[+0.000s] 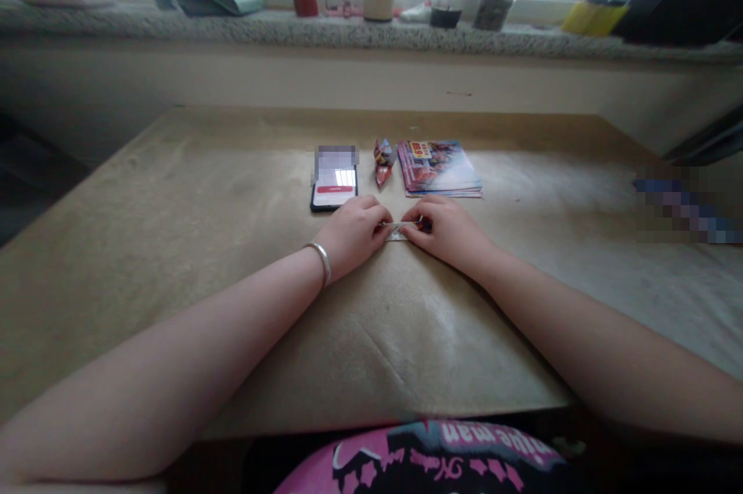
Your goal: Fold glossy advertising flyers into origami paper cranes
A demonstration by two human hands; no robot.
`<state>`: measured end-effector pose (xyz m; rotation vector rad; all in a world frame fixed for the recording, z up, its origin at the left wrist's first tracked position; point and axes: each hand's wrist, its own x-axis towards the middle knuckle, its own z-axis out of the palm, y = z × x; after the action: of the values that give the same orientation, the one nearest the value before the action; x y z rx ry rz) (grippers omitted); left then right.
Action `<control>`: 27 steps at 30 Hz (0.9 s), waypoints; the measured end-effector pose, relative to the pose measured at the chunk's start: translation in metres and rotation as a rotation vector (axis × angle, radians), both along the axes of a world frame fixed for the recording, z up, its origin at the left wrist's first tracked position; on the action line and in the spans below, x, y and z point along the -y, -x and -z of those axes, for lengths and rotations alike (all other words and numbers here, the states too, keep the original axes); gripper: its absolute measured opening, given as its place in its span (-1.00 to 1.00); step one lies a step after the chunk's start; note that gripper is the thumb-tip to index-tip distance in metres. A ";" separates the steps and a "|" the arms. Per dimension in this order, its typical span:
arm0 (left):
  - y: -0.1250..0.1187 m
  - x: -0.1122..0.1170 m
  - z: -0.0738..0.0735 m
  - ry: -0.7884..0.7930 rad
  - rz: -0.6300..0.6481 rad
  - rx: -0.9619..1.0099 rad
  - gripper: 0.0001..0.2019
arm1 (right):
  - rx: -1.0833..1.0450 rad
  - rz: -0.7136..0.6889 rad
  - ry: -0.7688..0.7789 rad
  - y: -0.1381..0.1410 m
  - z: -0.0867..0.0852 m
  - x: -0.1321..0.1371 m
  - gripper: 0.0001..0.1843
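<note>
Small pale strip (398, 234) at the middle of the table (191, 215), between the hands. Left hand (354, 231) pinches its left end, right hand (446, 231) its right; fingertips slightly apart. Just beyond: phone (333, 175) left, colourful folded piece (381, 161) middle, printed sheet stack (446, 169) right. Windowsill (325, 32) behind.
</note>
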<state>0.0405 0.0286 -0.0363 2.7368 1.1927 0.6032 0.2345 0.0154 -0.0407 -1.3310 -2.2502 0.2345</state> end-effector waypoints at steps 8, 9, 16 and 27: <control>0.002 0.003 -0.002 -0.011 0.045 0.021 -0.90 | 0.011 -0.014 0.004 -0.001 -0.003 0.005 -0.90; 0.003 0.003 -0.003 -0.015 0.054 0.022 -0.91 | 0.012 -0.019 0.000 -0.002 -0.003 0.006 -0.90; 0.006 0.004 -0.003 -0.055 0.104 -0.001 -0.92 | 0.148 -0.009 -0.056 -0.007 -0.011 0.014 -0.91; 0.003 0.006 -0.005 -0.078 0.090 -0.107 -0.80 | 0.211 -0.007 -0.072 0.004 -0.012 0.016 -0.83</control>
<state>0.0379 0.0228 -0.0310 2.9037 1.0809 0.5096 0.2307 -0.0002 -0.0291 -1.3653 -2.4118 0.0146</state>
